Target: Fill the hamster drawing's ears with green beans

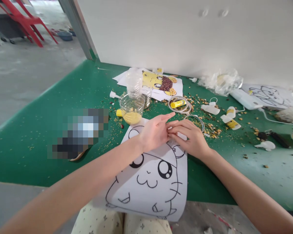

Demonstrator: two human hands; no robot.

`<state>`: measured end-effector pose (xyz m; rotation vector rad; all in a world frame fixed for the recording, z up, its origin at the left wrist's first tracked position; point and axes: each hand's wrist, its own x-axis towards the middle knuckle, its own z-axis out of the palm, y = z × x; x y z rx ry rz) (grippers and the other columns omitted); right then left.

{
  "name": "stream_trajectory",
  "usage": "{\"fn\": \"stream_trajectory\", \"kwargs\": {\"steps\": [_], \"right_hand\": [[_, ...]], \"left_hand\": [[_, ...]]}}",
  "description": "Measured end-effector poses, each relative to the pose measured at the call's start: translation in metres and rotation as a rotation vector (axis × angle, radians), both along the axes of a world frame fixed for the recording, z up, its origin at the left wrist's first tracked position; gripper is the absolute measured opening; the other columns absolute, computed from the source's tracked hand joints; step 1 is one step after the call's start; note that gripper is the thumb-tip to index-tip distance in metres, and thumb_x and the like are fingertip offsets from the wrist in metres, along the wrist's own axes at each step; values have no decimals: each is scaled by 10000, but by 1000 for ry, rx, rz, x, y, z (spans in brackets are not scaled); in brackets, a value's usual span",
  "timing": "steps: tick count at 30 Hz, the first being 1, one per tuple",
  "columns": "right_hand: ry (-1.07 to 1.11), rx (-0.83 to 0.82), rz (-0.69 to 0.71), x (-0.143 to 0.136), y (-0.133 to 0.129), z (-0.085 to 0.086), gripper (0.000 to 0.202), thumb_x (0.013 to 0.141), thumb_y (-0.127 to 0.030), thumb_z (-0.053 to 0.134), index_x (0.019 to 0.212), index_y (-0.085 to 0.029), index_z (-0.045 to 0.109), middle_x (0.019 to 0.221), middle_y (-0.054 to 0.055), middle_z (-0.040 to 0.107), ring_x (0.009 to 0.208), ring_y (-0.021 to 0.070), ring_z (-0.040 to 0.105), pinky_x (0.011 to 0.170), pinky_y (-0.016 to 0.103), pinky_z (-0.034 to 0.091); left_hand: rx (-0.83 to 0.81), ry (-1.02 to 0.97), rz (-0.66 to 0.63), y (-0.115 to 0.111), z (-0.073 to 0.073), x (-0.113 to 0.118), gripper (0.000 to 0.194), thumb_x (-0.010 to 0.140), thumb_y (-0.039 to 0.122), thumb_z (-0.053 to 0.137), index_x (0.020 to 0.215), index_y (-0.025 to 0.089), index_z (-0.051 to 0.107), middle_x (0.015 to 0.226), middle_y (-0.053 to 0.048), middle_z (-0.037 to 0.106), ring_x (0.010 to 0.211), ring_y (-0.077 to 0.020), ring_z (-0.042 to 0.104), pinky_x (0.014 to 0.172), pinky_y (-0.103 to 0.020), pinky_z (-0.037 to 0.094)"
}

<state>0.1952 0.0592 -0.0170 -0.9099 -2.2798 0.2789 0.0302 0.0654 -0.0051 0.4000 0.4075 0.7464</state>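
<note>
A white sheet [151, 185] with a black line drawing of a hamster lies in front of me, its lower end over the table edge above my lap. Over the drawing's top, my left hand [155, 130] is turned sideways with its fingers stretched out to the right. My right hand [189, 135] meets it from the right; its slightly bent, spread fingertips touch the left palm. Nothing shows in either hand, though the contact spot is partly hidden. Just beyond the left hand stands a clear plastic cup [132, 110] with small yellow grains. Clear tape-like rings [179, 104] surround a yellow glue stick [178, 103].
Scattered grains and seeds cover the green table [63, 94]. A partly filled hamster picture [161, 83] lies at the back. Glue bottles [211, 108], a white power bank [246, 99] with a cable and a crumpled plastic bag [221, 83] are at right. A blurred-out object [80, 133] lies left.
</note>
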Motion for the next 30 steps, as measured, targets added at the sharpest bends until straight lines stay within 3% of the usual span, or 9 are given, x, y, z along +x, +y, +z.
{"fn": "stream_trajectory", "kwargs": {"steps": [7,11,16,20,25,28,30], "right_hand": [[26,-81,-32,0,-3,5,69,820,-177,571,825,-241,596,912,14,661,866,174,586,808,361,468],[20,6,-67,1,-3,5,154,819,-185,582,952,-254,614,946,25,666,869,181,581,799,366,478],[-37,134,-18,5,0,3,221,832,-180,559,995,-296,653,1020,18,665,943,198,579,821,389,473],[-62,139,-4,6,1,0,196,827,-184,561,960,-287,661,978,17,675,934,197,581,824,384,471],[-45,135,-7,3,0,1,176,821,-170,555,962,-253,618,953,37,665,931,206,568,825,389,452],[-48,58,-30,2,-1,4,159,824,-187,525,954,-237,603,994,57,637,938,224,551,829,409,436],[9,-33,-29,1,-2,5,131,822,-192,513,913,-232,597,958,52,627,918,218,548,812,397,443]], "left_hand": [[42,47,-28,0,3,3,282,886,327,435,1113,220,563,745,-10,551,746,-136,519,610,-227,372],[32,11,-15,1,5,0,361,893,402,408,1189,227,519,767,-18,550,709,-137,516,645,-246,401],[57,-4,18,0,8,-1,353,898,368,432,1226,258,499,727,7,539,675,-115,515,669,-223,423],[78,116,53,0,6,2,458,912,355,426,1361,329,339,945,-14,622,860,-129,571,771,-239,438],[311,241,43,-4,0,2,667,866,428,509,1427,356,156,1316,-39,501,1138,-169,513,915,-288,420],[498,375,54,-11,3,1,658,867,395,511,1428,344,171,1462,-26,311,1303,-215,356,1025,-365,347],[671,458,93,-17,8,0,634,858,305,534,1418,301,238,1480,-16,270,1364,-215,237,1085,-383,270]]}}
